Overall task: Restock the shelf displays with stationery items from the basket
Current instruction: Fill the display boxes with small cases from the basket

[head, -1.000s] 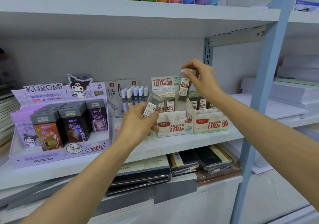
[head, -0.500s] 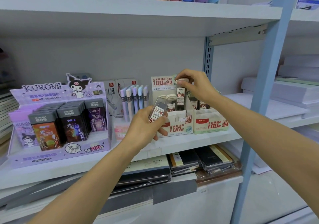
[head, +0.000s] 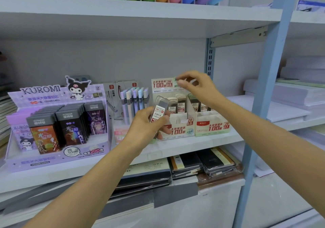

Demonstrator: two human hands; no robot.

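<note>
My left hand grips a clear pencil-lead case with a red and white label, tilted, just in front of the white 0.5 lead display box. Several lead cases stand upright in that box. My right hand hovers above the box's back card, fingers loosely curled, holding nothing. A second lead display box, marked 0.7, sits right beside the first. The basket is out of view.
A purple Kuromi display of lead cases fills the shelf's left. Pastel mechanical pencils stand behind my left hand. Notebooks lie on the shelf below. A blue upright post rises at right, with paper stacks beyond it.
My right hand lowered a lead case into the 0.5 box, let go of it and lifted away empty. My left hand with its case shifted slightly right.
</note>
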